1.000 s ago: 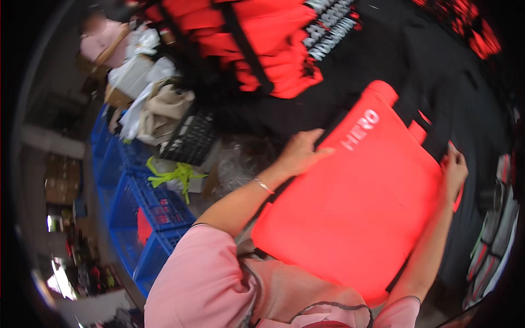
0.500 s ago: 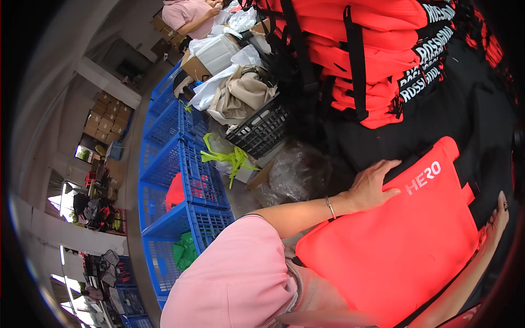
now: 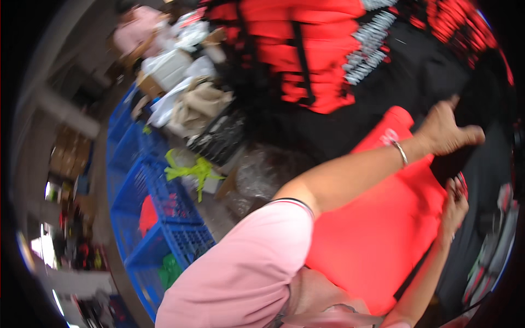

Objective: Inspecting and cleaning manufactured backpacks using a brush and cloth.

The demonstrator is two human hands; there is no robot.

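Observation:
A bright red bag [image 3: 372, 235] with pale lettering and dark edges lies in front of me, partly under my left forearm. My left hand [image 3: 445, 131], with a bracelet at the wrist, is stretched over the bag's far right side above black fabric [image 3: 476, 109]. Its thumb stands apart from the fingers, and nothing shows in its grasp, though motion blurs it. At the bag's right edge, my right hand [image 3: 454, 208] has its fingers curled round a dark and red part of the bag.
Red bags with black straps [image 3: 311, 54] are stacked at the back. Blue plastic crates [image 3: 147, 202] line the left, beside a black crate [image 3: 221, 134] with beige cloth and clear plastic [image 3: 254, 175]. A person in pink [image 3: 136, 33] is at the far left. Grey items [image 3: 492, 246] lie right.
My left hand has moved right, off the bag's upper left edge and across its lettering. My right hand has closed on the bag's right edge. The whole view has shifted.

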